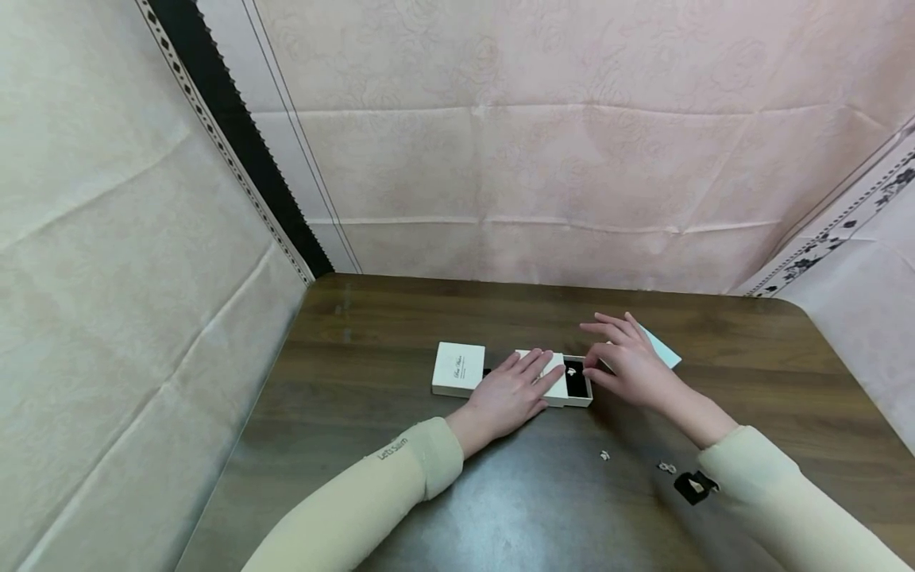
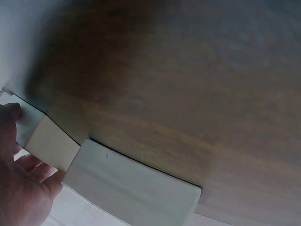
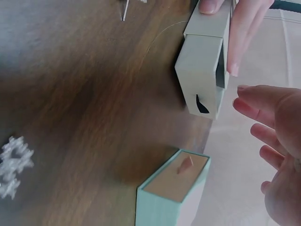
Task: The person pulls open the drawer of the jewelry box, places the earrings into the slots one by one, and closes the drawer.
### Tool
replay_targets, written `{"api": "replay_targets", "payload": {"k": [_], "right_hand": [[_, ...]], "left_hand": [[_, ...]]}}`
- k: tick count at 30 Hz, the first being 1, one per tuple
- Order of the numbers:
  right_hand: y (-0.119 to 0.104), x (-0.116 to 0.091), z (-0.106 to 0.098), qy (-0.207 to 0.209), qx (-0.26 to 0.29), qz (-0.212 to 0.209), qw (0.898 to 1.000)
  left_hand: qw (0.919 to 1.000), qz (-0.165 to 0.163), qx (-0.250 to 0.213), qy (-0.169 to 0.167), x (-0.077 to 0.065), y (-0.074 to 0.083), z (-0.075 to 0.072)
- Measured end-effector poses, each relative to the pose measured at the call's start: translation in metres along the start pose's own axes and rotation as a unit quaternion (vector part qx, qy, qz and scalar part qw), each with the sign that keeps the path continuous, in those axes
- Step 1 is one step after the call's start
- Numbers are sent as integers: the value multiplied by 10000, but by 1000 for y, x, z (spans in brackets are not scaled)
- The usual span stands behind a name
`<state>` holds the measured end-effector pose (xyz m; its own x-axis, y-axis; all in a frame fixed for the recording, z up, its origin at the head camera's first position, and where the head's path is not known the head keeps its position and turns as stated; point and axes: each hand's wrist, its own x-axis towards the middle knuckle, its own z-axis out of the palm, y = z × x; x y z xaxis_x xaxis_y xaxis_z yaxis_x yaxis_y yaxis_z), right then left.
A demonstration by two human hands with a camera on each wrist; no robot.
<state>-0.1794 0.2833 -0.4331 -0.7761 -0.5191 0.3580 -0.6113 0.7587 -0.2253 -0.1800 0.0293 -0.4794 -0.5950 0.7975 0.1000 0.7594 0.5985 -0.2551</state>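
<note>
My left hand (image 1: 509, 391) lies over a white slide-out box (image 1: 556, 361) and grips it, thumb on the near side and fingers spread over the top. The box's drawer (image 1: 581, 402) sticks out to the right, showing a black insert (image 1: 575, 387) with a small shiny piece of jewellery on it. A black pull tab (image 3: 202, 104) shows on the drawer's end in the right wrist view. Just right of the drawer, my right hand (image 1: 629, 365) hovers with loosely bent fingers. Between its fingertips (image 3: 244, 88) and the drawer there is a gap, and nothing shows in them.
A closed white box (image 1: 457, 367) with small print stands to the left. Behind my right hand sits a mint-green box (image 1: 663, 349). Nearer lie a small silvery piece (image 1: 604, 455), another silvery piece (image 1: 666, 468) and a black pad (image 1: 692, 488) beside my right sleeve.
</note>
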Motion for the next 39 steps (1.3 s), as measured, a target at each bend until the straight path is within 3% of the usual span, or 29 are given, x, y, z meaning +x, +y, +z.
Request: {"api": "replay_targets", "payload": {"k": [12,27,39], "right_hand": [[-13,-31,-18,354,14,-467,9983],[-34,-70,-8,331,-159,-630,9973],[-33,-90,7,376,-44,-1076,9935]], "left_hand": [[9999,19,53,115,0,0,2],[10000,-6,91,-30,1,0,1],[9998,36,136,169,0,0,3]]}}
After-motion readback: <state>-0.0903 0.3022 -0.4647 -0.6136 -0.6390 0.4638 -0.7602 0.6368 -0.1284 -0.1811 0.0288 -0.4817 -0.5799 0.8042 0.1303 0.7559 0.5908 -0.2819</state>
